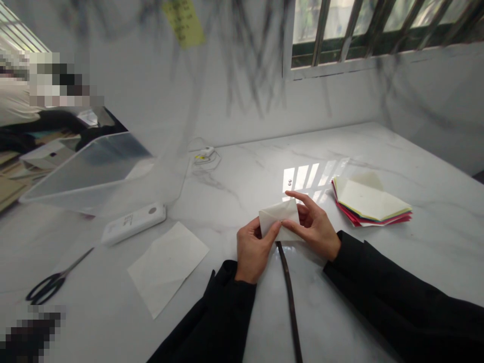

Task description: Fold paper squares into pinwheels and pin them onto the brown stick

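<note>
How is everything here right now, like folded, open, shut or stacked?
Small white paper: folded, between left hand and right hand
Loose white paper: flat, creased
Paper stack: uneven, white on top
Scissors: look shut
Plastic bin: open-topped
White device: lying flat; on or off unclear
Yellow note: written on

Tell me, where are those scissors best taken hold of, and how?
Probably by the black handles, with the left hand, once free of the folded paper, coming from the near left: the scissors lie flat, handles toward that side, slim blades pointing away toward the white device.
</note>
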Motion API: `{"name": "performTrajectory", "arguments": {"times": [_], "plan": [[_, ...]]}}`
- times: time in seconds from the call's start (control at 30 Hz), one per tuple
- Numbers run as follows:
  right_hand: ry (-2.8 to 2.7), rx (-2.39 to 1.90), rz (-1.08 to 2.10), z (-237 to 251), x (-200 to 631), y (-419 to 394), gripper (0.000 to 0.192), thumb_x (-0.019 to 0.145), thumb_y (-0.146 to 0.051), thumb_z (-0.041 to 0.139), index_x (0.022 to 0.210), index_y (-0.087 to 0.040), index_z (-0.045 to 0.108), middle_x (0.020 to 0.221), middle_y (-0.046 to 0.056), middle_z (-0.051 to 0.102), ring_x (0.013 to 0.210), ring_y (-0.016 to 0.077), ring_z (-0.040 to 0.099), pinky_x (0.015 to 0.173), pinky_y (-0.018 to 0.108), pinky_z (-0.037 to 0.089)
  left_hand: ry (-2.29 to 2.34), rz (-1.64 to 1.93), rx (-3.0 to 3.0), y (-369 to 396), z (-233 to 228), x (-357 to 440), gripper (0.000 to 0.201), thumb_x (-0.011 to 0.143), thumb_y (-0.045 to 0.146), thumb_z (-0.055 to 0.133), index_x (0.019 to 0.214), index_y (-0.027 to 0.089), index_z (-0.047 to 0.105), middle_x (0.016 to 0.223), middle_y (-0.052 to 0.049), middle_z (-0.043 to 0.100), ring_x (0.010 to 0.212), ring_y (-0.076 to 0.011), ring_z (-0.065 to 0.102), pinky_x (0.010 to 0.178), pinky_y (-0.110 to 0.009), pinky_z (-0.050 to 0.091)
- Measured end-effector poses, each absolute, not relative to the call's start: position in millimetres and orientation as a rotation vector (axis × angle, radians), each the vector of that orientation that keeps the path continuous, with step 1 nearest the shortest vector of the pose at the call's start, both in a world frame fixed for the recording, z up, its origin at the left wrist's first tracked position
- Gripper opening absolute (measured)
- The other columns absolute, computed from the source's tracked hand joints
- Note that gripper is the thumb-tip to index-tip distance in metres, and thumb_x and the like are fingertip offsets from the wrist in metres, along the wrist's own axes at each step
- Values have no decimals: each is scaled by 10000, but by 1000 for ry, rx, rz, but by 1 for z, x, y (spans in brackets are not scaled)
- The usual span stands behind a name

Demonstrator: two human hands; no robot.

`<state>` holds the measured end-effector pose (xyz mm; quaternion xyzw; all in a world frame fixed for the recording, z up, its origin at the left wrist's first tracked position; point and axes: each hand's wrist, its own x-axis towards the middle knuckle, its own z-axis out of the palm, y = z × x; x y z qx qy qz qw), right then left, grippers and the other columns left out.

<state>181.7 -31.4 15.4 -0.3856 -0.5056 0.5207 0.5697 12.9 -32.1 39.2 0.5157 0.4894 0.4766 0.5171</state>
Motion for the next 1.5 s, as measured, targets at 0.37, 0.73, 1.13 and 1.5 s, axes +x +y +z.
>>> {"name": "performTrajectory", "arguments": {"times": [0.37,0.73,1.13,1.5], "plan": [[-1207,-906,1213,17,182,-31,713,842,-397,846,1449,-239,507,1064,82,766,945,228,753,870,392,630,1156,1152,1241,-31,35,12,331,816,416,833,1009,148,822,984,-66,815,890,-221,742,788,-296,584],[-1202,-925,1219,19,181,-32,711,836,-414,848,1439,-227,520,1010,63,763,869,198,736,803,353,622,1184,1160,1265,-32,35,12,352,804,441,831,974,133,819,954,-73,809,870,-228,736,776,-300,579],[-898,-996,1355,15,207,-13,425,710,-441,929,1027,-195,791,1036,75,810,928,267,759,934,452,607,1287,1144,1468,-32,42,8,328,922,450,668,1063,174,774,877,-49,749,728,-166,656,706,-275,530],[-1010,-923,1402,8,220,-1,428,733,-495,901,1030,-206,793,1027,85,815,944,269,771,916,442,615,1553,851,1805,-29,38,0,440,815,260,715,1255,234,718,820,6,709,707,-173,617,768,-306,499]]}}
